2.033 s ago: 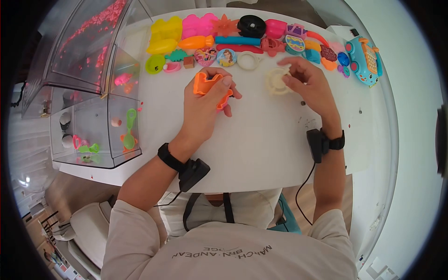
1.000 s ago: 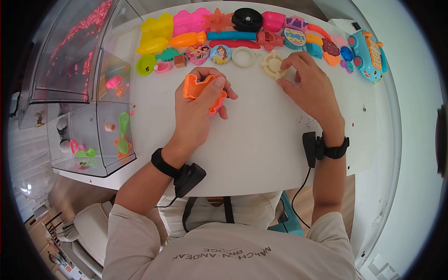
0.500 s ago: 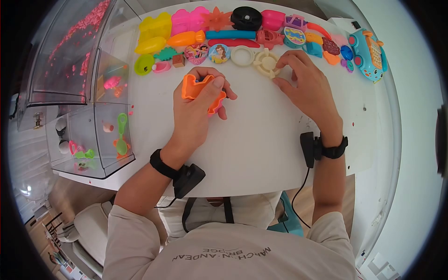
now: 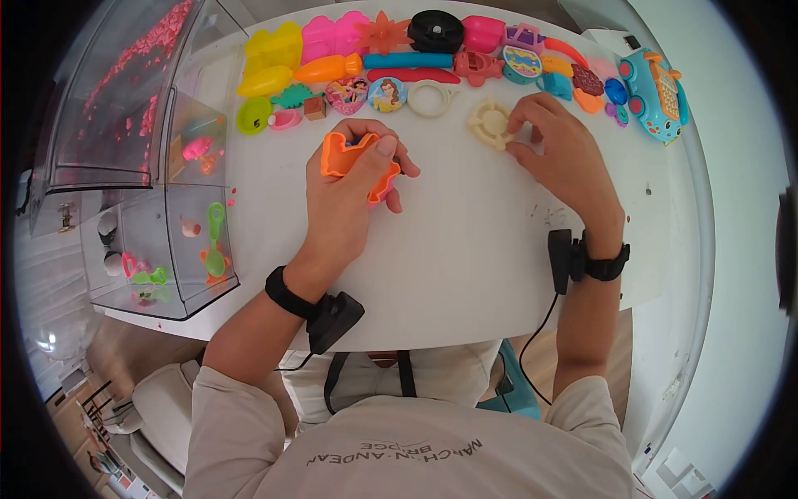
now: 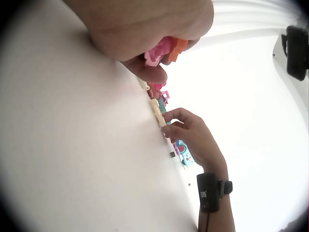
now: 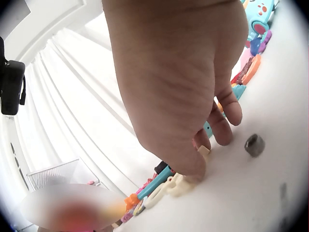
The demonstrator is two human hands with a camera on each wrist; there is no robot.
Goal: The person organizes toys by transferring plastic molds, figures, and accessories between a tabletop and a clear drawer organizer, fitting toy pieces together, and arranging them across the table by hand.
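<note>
My left hand (image 4: pixel 342 200) grips an orange cutter-like shape (image 4: pixel 337 155) above the white table, the thumb across it. A pink piece (image 5: pixel 159 50) is held in the same hand, seen in the left wrist view. At the right, my right hand (image 4: pixel 567 162) pinches the edge of a cream round openwork piece (image 4: pixel 485 125) between thumb and fingers. This piece lies at or just over the tabletop, right of a cream ring (image 4: pixel 429 99) and apart from it. In the right wrist view, the fingertips partly cover the cream piece (image 6: pixel 179 186).
Rows of toys line the far edge, among them a blue roller (image 4: pixel 407 61), a black round case (image 4: pixel 436 32) and a toy phone (image 4: pixel 657 96). Clear boxes (image 4: pixel 199 241) stand at the left. A small grey nut-like object (image 6: pixel 254 145) lies near my right hand.
My right hand first carried the cream piece up and left beside the cream ring, then shifted it back right, leaving a gap. The left hand keeps its grip almost unmoved.
</note>
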